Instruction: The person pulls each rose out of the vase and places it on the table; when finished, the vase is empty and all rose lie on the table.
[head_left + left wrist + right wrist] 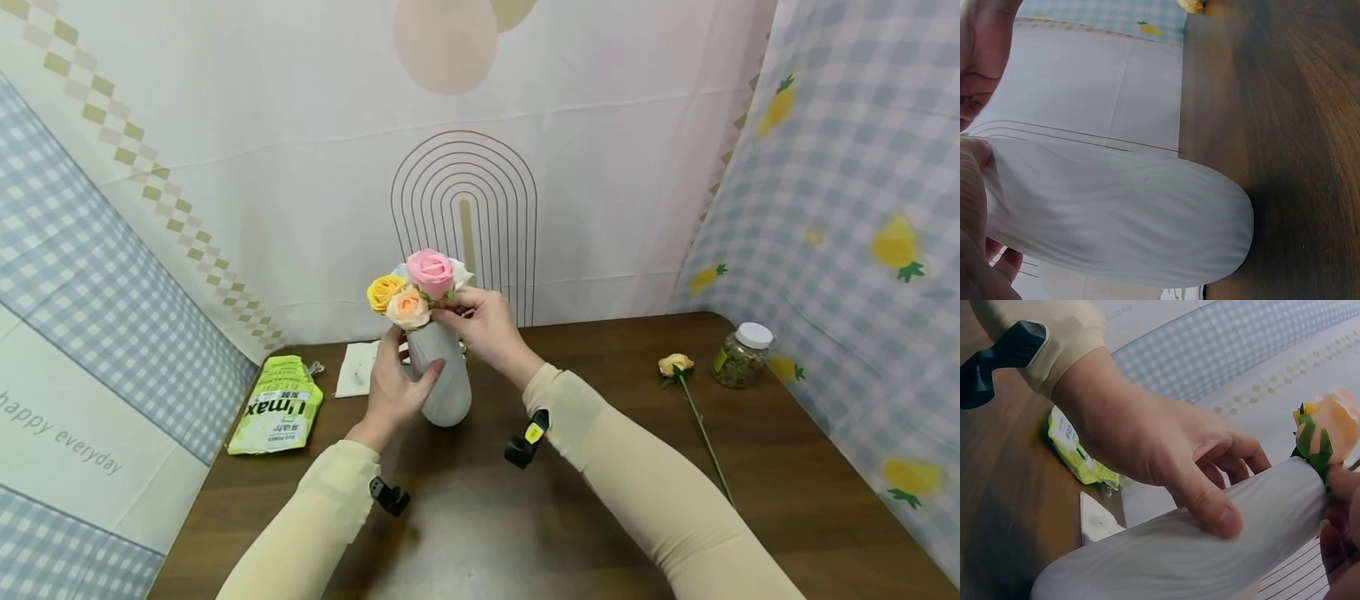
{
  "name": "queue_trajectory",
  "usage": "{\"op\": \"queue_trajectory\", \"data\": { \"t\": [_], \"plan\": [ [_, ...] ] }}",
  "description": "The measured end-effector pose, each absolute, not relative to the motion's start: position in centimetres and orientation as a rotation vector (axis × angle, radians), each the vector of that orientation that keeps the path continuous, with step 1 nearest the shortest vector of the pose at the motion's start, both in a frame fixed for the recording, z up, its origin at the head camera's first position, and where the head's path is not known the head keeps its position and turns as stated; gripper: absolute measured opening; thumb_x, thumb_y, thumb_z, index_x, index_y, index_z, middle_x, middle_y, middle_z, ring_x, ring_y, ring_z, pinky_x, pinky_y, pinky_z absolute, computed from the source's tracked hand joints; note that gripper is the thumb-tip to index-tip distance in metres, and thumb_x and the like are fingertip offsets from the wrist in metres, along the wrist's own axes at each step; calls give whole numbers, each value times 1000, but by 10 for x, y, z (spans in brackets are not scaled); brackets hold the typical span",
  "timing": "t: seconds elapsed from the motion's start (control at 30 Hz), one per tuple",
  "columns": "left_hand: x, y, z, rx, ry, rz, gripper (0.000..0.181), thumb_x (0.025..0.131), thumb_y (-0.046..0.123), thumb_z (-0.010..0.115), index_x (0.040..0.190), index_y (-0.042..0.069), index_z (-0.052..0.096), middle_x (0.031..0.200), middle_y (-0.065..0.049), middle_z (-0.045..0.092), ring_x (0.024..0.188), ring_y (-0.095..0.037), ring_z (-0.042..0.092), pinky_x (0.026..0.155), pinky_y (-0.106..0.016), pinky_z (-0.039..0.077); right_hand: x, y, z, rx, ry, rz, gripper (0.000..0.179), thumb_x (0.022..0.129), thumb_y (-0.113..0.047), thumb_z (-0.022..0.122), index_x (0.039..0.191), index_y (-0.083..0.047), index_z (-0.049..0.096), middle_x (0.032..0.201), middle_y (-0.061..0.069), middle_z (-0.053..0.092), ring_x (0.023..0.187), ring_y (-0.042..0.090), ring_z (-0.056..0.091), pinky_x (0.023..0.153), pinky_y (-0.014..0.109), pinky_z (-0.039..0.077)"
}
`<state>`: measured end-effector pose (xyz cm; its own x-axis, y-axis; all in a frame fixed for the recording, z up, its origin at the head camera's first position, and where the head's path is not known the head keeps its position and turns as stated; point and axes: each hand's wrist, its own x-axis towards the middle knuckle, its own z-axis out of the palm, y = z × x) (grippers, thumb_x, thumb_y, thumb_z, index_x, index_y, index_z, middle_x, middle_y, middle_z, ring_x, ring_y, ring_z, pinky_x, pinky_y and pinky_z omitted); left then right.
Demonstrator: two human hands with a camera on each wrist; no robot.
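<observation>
My left hand (396, 382) grips a white vase (450, 392) on the table (480, 525) while my right hand (489, 327) pinches the rose bunch (430, 272) at its mouth. A yellow rose (676, 364) lies right, near a white-lidded jar (738, 365); a green-and-white packet (277, 407) lies left.

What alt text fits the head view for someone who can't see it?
A person's left hand grips a white vase of pink, yellow and peach roses, the right hand at the base of the blooms. On the brown table, a green-and-white packet lies at picture left; a single yellow rose and a lidded jar are at right.
</observation>
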<state>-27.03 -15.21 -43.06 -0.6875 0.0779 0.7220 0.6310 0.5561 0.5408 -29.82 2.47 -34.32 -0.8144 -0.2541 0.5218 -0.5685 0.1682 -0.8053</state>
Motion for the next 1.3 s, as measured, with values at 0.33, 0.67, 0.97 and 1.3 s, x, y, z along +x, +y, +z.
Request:
{"op": "queue_trajectory", "data": {
  "t": [0.33, 0.67, 0.97, 1.3],
  "plan": [
    [-269, -153, -429, -549, -2160, -1104, 77, 81, 23, 76, 142, 0, 34, 122, -20, 49, 111, -29, 52, 81, -46, 54, -285, 30, -315, 777, -1894, 1941, 20, 88, -8, 69, 104, 3, 72, 100, 12, 72, 80, 12, 65, 72, 31, 57],
    [-270, -152, -430, -567, -2120, -1106, 79, 79, 20, 78, 141, -2, 35, 123, -20, 50, 109, -30, 54, 79, -43, 55, -291, 56, -322, 609, -1620, 2260, 23, 89, -1, 65, 105, 15, 64, 92, 15, 71, 76, 15, 69, 72, 30, 58],
    [-270, -150, -429, -555, -2142, -1103, 77, 80, 22, 77, 141, -3, 35, 122, -21, 49, 111, -31, 54, 80, -42, 56, -288, 81, -313, 589, -1463, 2366, 18, 89, -3, 66, 102, 8, 68, 89, 10, 71, 76, 17, 70, 69, 25, 57],
    [-270, -152, -429, -570, -2143, -1101, 77, 81, 23, 77, 141, -2, 35, 122, -21, 49, 112, -31, 53, 81, -44, 55, -291, 122, -301, 532, -1166, 2437, 22, 86, 1, 68, 103, 14, 65, 89, 17, 71, 75, 22, 70, 69, 28, 58]
  ]
}}
